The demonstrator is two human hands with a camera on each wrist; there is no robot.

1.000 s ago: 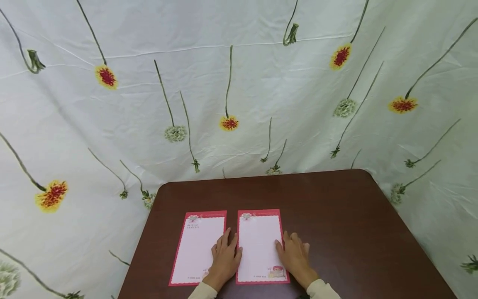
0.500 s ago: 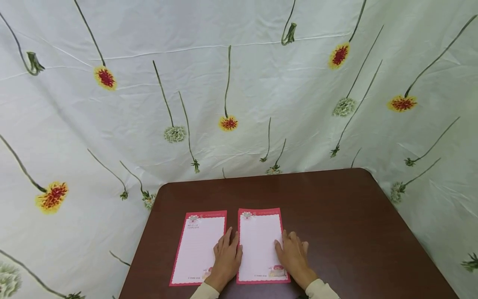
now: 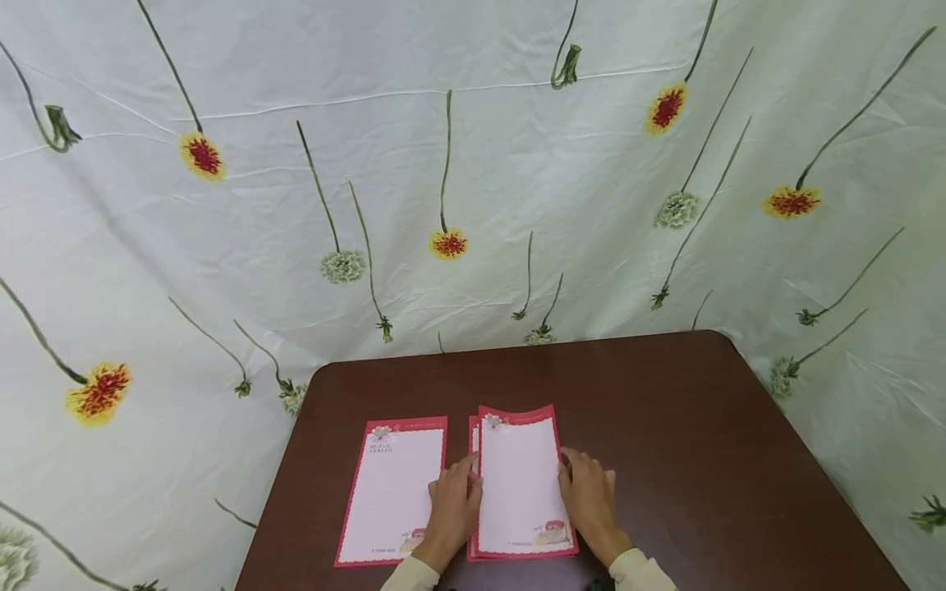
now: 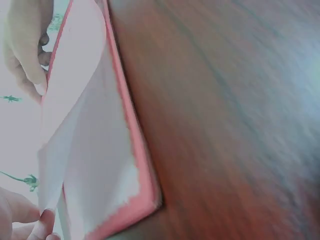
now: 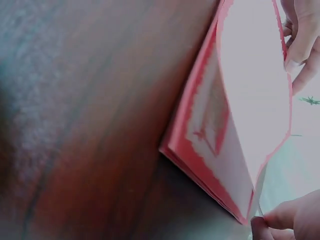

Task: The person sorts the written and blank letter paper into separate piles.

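Left hand (image 3: pixel 454 502) pinches the left edge of the top sheet (image 3: pixel 521 484) between thumb and fingers; right hand (image 3: pixel 589 498) pinches its right edge in the same manner. Top sheet is raised and bowed, as both wrist views show, and sits slightly right of the stack (image 5: pixel 200 155) directly beneath it. Stack lies on the near part of the brown table (image 3: pixel 665 427); its red-bordered left margin is exposed beside the left hand. Top sheet carries a red border, a flower at the far left corner and a printed picture at the near right corner. Second sheet (image 3: pixel 392 492), same pattern, lies flat to the left, with small lines of writing at its far left. Floral curtain (image 3: pixel 296 213) hangs beyond the table.
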